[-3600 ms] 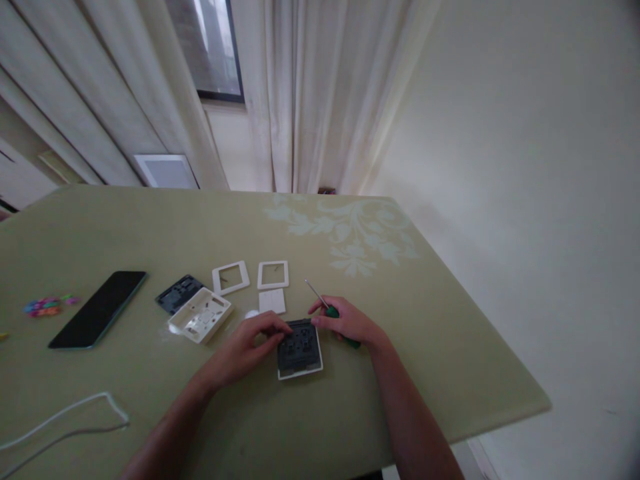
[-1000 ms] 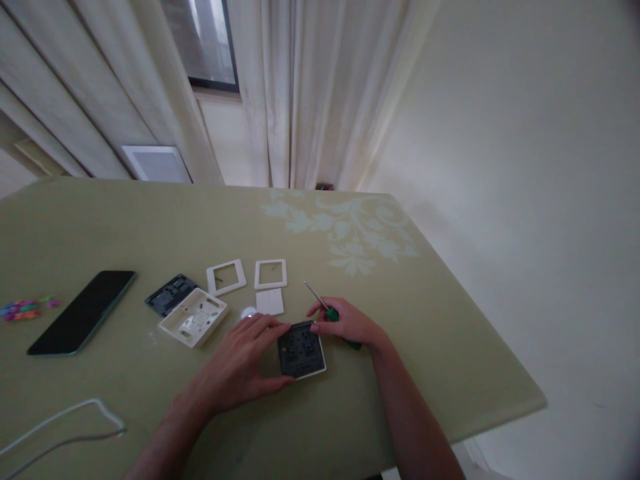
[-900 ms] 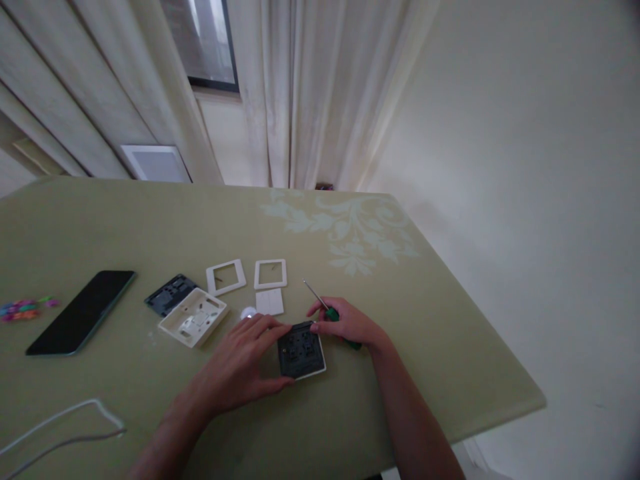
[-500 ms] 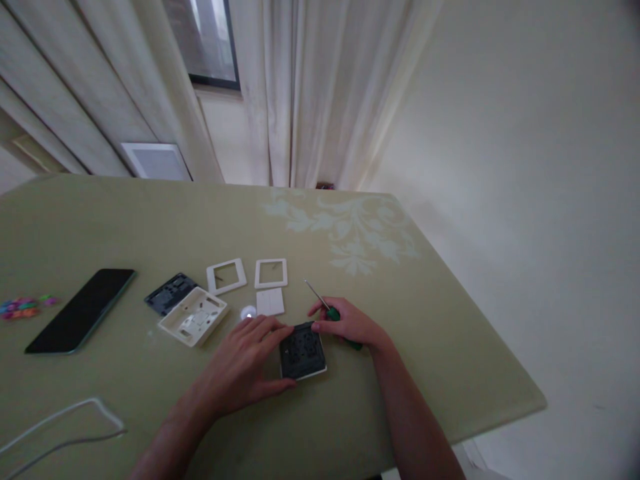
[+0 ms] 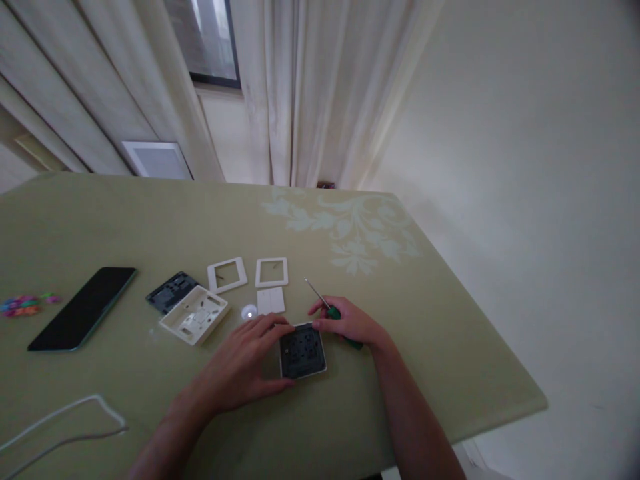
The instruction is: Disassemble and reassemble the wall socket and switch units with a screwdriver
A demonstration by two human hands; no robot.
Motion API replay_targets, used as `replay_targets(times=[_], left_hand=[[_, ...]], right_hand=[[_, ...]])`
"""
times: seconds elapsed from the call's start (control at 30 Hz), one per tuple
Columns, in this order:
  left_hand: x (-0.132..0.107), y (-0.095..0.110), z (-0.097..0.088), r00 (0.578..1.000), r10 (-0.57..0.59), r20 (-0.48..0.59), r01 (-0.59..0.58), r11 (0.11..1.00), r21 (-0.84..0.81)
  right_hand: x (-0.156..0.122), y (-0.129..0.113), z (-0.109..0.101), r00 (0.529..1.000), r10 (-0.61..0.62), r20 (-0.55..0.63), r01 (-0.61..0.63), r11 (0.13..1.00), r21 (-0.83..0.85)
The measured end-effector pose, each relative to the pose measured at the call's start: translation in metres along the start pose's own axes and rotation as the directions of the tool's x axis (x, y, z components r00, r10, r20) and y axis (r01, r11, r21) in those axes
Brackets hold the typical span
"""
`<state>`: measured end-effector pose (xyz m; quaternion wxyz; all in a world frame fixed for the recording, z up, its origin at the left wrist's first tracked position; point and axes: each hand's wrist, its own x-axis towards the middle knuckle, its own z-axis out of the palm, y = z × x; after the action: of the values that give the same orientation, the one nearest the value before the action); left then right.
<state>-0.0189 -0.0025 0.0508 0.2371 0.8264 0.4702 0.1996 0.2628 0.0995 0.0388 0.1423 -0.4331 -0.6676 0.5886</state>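
A black switch plate (image 5: 303,353) with a pale rim lies on the table in front of me. My left hand (image 5: 253,353) grips its left side, thumb at the near edge and fingers at the far edge. In my right hand (image 5: 350,322) is a screwdriver (image 5: 334,313) with a green handle, its metal shaft pointing up and left. A fingertip of that hand touches the plate's far right corner. Just beyond the plate are a white square switch panel (image 5: 271,301) and a small round white piece (image 5: 249,312).
Two white frames (image 5: 271,272) lie farther back, each with a screw inside its opening. Left of my hands, a cream wall box (image 5: 219,308) rests against another black plate (image 5: 170,291). A phone (image 5: 83,310), colourful small pieces (image 5: 23,306) and a white cable (image 5: 60,413) occupy the left side.
The black plate seems to have settled lower into its pale rim, which shows more along the far and right edges. Both hands have barely moved.
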Motion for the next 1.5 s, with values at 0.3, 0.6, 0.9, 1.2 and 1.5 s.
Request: replay_targets(times=[0.3,0.6,0.9,1.2,1.5], left_hand=[[0.000,0.004,-0.001,1.000,0.001,-0.006,-0.001,0.997,-0.081],[0.001,-0.005,0.006,0.999,0.023,-0.022,-0.025,0.995,-0.092],[0.011,-0.013,0.016,0.992,0.017,-0.126,-0.026,0.997,-0.071],[0.013,-0.022,0.010,0.997,-0.046,-0.060,0.028,0.961,-0.275],[0.009,-0.028,0.022,0.994,-0.087,-0.069,0.066,0.962,-0.266]], right_hand=[[0.000,0.000,0.000,1.000,0.004,0.002,-0.004,1.000,-0.008],[0.001,0.000,0.001,1.000,-0.019,-0.012,0.019,0.998,0.060],[-0.005,-0.028,-0.005,0.983,-0.153,-0.104,0.159,0.986,0.048],[-0.016,-0.116,-0.020,0.878,-0.478,0.016,0.413,0.742,-0.528],[-0.028,-0.124,-0.027,0.656,-0.720,-0.228,0.553,0.663,-0.505]])
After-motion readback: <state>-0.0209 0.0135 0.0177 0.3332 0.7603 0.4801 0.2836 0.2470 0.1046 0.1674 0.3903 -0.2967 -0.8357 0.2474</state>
